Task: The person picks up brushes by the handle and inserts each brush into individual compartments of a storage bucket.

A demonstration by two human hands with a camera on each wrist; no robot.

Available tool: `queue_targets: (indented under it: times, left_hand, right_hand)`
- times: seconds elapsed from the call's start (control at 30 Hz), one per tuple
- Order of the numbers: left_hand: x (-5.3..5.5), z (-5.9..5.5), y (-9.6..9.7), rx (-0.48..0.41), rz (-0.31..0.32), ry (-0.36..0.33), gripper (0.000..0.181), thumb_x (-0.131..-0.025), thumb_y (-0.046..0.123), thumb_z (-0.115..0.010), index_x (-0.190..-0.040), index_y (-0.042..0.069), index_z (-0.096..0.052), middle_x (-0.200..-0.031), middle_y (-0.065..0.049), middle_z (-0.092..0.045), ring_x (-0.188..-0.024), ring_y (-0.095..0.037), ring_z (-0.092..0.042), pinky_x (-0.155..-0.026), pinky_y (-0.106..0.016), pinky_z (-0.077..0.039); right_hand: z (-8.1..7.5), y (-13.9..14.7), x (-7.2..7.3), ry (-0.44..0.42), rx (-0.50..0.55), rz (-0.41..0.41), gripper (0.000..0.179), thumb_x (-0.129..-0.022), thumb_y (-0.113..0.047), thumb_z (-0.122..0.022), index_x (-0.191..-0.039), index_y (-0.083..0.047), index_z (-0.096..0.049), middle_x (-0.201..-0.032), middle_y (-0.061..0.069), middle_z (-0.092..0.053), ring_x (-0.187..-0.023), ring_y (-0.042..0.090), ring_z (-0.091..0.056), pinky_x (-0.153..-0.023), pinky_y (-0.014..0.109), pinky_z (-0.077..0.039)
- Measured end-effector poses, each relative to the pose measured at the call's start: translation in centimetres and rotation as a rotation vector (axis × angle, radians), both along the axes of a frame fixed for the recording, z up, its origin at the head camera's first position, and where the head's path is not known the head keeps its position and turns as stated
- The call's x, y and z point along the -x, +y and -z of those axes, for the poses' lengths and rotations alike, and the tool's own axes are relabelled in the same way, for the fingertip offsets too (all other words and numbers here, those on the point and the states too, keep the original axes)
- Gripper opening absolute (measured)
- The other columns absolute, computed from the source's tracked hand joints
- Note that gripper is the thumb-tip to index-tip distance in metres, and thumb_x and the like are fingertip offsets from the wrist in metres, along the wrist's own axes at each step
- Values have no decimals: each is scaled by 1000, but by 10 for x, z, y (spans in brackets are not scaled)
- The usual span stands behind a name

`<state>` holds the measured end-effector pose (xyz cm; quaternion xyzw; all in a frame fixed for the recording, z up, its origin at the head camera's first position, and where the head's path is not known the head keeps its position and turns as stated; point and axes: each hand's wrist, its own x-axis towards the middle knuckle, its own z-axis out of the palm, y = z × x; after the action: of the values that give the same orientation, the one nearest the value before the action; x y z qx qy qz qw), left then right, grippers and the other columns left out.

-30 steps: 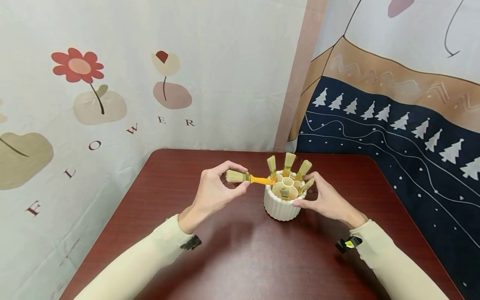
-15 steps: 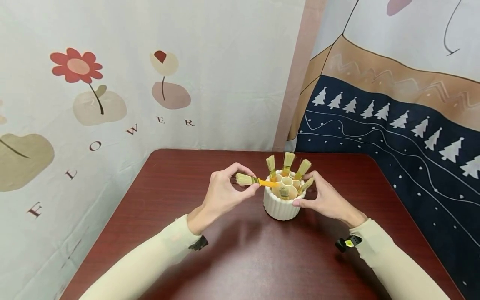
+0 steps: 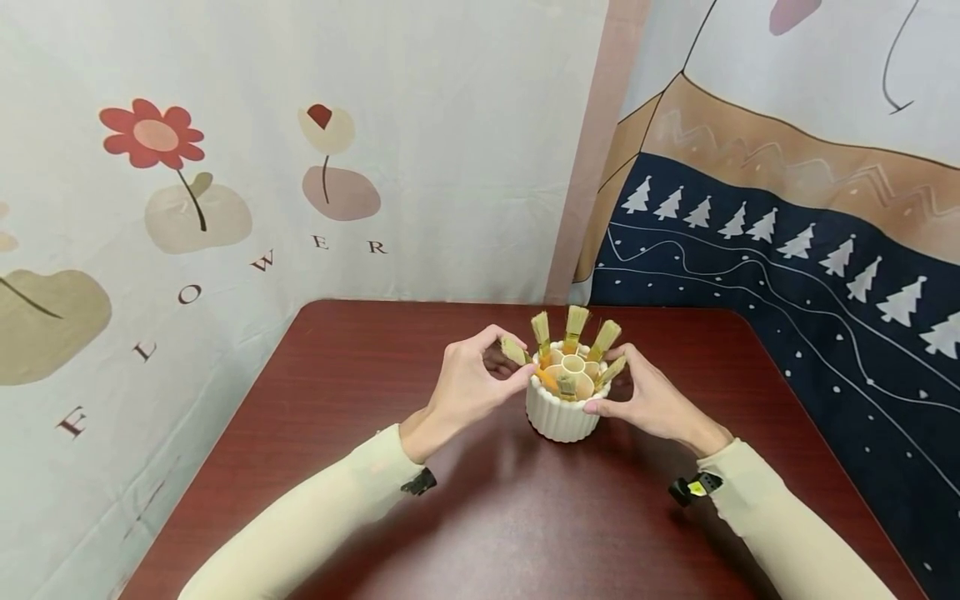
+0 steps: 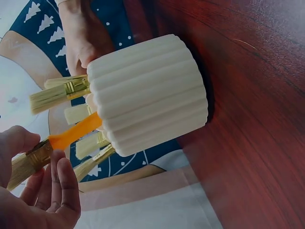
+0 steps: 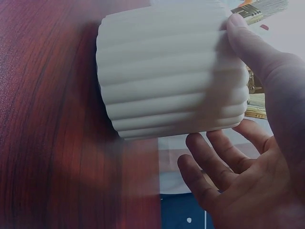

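Observation:
A white ribbed pot with a divided insert stands on the table, several bristle paintbrushes upright in its compartments. My left hand pinches another paintbrush near its metal band, between thumb and fingers. This brush tilts, bristles up and to the left. Its orange handle reaches over the rim into the pot, and its tip is hidden there. On the pot's right side my right hand grips the rim, thumb at the front and fingers round the far side. The ribbed wall is close up in the right wrist view.
The dark red table has its far edge just behind the pot. Behind it hangs a pale curtain with flower prints, and at the right a navy cloth with white trees.
My left hand has moved right toward the pot, tilting the brush from nearly level so its handle dips inside the rim. My right hand and the pot have stayed in place.

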<state>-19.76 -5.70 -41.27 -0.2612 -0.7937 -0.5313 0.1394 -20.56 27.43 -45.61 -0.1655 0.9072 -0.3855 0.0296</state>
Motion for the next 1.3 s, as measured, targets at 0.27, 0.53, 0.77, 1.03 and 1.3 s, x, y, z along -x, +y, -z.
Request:
queue_targets:
  times: [0.27,0.53,0.77,1.03,1.3]
  left_hand:
    - [7,6,7,72,-29,-19,21,-96,13,-95,-110,13,-78,-91,-3,-88,-77,-8,-83,-73,-23,-66]
    - [8,10,13,148,-29,-38,20,-98,17,-94,-108,16,-77,-89,-1,-87,-78,-7,-81,-74,-21,-63]
    - [7,13,16,204,-14,-40,24,-98,20,-95,-111,13,-76,-90,-3,-87,-79,-9,-80,-74,-20,-60]
    - [7,16,17,227,-1,-58,26,-99,18,-94,-118,12,-77,-101,-3,-89,-86,-10,-82,-77,-21,-61]
    - [9,19,13,229,10,-80,28,-101,17,-94,-122,12,-76,-110,-4,-88,-91,-14,-84,-80,-23,-63]
  right_hand:
    - [2,0,0,3,-3,2,84,-94,-47,-100,-149,-9,-50,-146,17,-67,-126,30,-69,-107,49,-62]
    - [3,0,0,17,-1,6,83,-94,-46,-100,-149,-10,-50,-145,15,-68,-125,28,-71,-105,43,-62]
    - [3,0,0,14,4,3,84,-94,-45,-100,-150,-9,-50,-146,17,-68,-126,30,-71,-108,50,-62]
    - [3,0,-1,10,10,6,84,-94,-46,-100,-150,-8,-50,-146,17,-67,-127,31,-70,-109,56,-62]
    - [4,0,-1,1,5,8,84,-95,-50,-98,-150,-9,-50,-149,18,-67,-133,34,-70,-114,60,-61]
